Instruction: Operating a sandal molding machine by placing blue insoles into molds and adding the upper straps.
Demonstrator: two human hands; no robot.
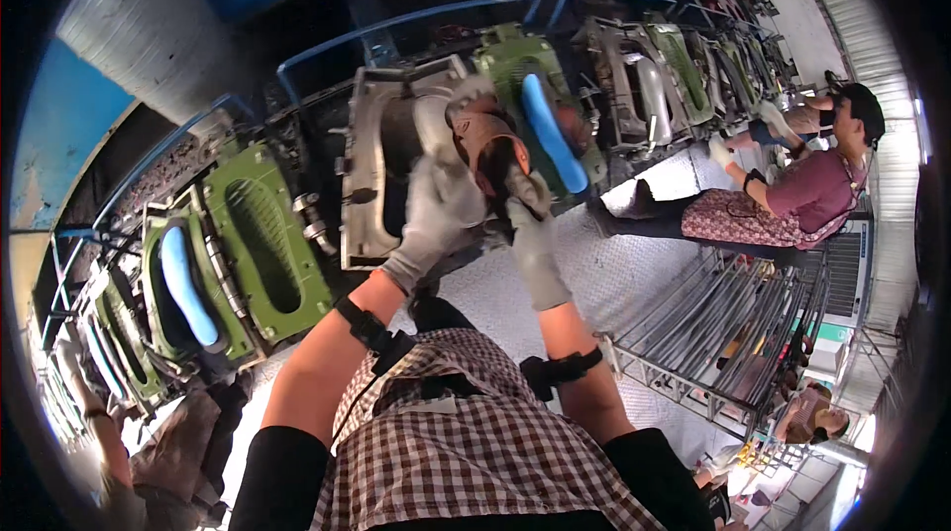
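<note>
- Landmark: open green mould (515, 65), centre top, hinged open on a long line of moulds behind a blue rail (416, 21).
- Blue sole (553, 145) standing on the mould's right half, long axis running up-left to down-right, tilted out of the cavity.
- Brown shoe upper (485, 140) just left of the sole, at the mould's lower edge, touching both gloves.
- Left hand (436, 209), grey glove, below-left of the mould; fingers curled round the upper's left side, closed on it.
- Right hand (530, 219), grey glove, directly below the mould; fingertips pinching the upper's lower edge, just beside the sole's lower end. Contact with the sole itself: cannot tell.
- Black strap on each wrist; bare forearms rising from a checked shirt (466, 442) at the lower edge.
- Grey metal mould half (371, 164) immediately left of the green mould, open, cavity dark.
- Second green mould (263, 239) well left of the landmark, open; next one further left holding another blue sole (186, 285).
- Seated co-worker (802, 189), maroon top and dark cap, well right of the landmark, gloved hands reaching toward moulds further along the line.
- Metal rack (713, 333) below-right of the landmark, near the co-worker's legs.
- Patterned metal floor (614, 273) between rack and mould line.
</note>
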